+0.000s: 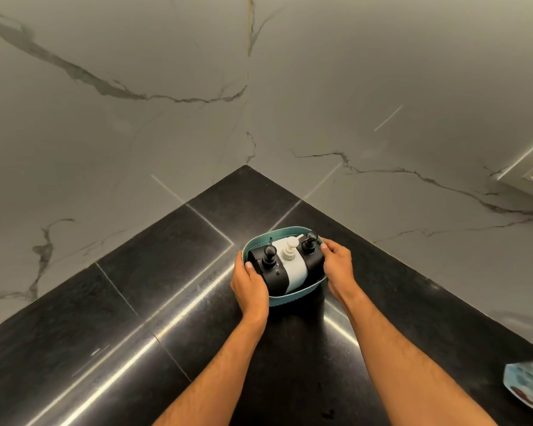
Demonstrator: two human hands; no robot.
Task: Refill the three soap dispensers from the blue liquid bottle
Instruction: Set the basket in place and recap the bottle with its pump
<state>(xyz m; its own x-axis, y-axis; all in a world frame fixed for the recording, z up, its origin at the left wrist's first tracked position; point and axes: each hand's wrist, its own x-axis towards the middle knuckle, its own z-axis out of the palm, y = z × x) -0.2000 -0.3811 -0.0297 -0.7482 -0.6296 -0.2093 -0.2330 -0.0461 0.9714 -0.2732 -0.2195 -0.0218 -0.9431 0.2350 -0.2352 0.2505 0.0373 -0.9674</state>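
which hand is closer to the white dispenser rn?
Roughly equal, left marginally. Left hand grips the basket rim beside one black dispenser; right hand grips the opposite rim. White dispenser sits between.

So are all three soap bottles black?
No, only the two outer dispensers are black; the middle dispenser in the teal basket is white.

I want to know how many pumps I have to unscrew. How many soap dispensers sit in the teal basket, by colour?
Black dispensers: 2
White dispensers: 1
Total: 3, all in the teal basket, which both hands hold by its sides.
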